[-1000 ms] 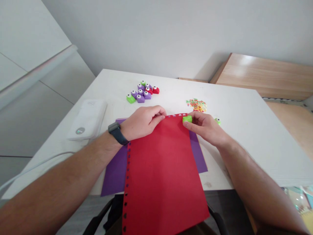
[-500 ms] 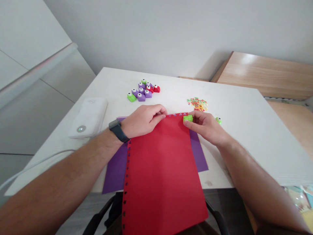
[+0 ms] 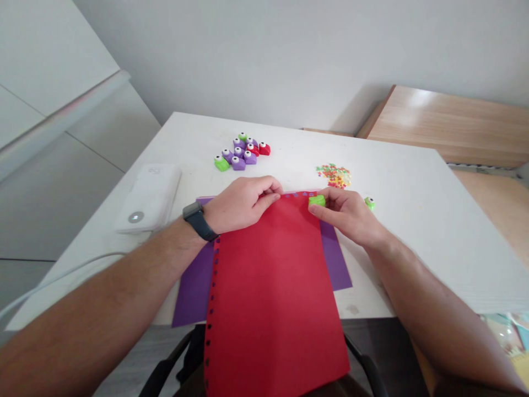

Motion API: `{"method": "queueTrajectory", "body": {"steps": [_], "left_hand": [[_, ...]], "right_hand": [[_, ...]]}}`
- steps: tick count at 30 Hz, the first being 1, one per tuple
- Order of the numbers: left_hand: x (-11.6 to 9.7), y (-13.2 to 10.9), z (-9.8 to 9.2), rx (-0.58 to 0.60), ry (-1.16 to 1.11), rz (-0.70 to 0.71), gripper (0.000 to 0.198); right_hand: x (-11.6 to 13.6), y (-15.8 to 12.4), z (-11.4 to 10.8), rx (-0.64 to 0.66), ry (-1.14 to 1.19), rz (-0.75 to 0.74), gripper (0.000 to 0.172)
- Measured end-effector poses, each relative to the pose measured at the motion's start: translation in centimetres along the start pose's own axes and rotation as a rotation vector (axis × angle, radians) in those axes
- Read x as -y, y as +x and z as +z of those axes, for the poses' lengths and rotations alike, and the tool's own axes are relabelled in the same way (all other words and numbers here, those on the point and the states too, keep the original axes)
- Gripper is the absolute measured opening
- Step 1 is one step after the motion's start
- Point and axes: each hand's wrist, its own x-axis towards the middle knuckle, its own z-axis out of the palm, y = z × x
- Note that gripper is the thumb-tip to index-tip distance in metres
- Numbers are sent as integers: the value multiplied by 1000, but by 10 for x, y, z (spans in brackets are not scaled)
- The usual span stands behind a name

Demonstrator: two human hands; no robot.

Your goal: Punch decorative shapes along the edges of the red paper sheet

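A red sheet of paper [image 3: 273, 281] lies over purple paper [image 3: 190, 292] and hangs past the table's near edge. Small shapes are punched along its left side and part of its top edge. My left hand [image 3: 248, 203], with a watch on the wrist, pinches the top edge of the red sheet. In my right hand [image 3: 345, 212] is a green craft punch [image 3: 317, 201], gripped between thumb and fingers at the sheet's top right corner. Whether the punch is pressed down cannot be seen.
Several purple, red and green craft punches [image 3: 238, 163] are grouped at the back. Colourful paper cutouts [image 3: 335, 175] lie in a pile behind my right hand. Another green punch [image 3: 370, 203] stands to the right. A white device [image 3: 149, 198] with a cable is on the left.
The lower part of the red sheet has shifted slightly left. Both hands keep their places, and the green craft punch stays at the corner.
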Motion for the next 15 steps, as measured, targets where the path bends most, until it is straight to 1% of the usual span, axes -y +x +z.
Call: {"method": "queueTrajectory", "body": {"steps": [8, 10, 12, 15], "left_hand": [[-2, -1, -2, 3, -7, -15, 18], [-2, -1, -2, -12, -20, -14, 21], [-4, 0, -2, -50, -15, 13, 27], [-11, 4, 1, -88, 14, 75, 52]], "right_hand": [[-3, 1, 2, -12, -31, -7, 42], [-4, 1, 2, -13, -34, -12, 42], [-4, 1, 3, -13, -33, -16, 42], [-5, 1, 5, 8, -43, -25, 42]]}}
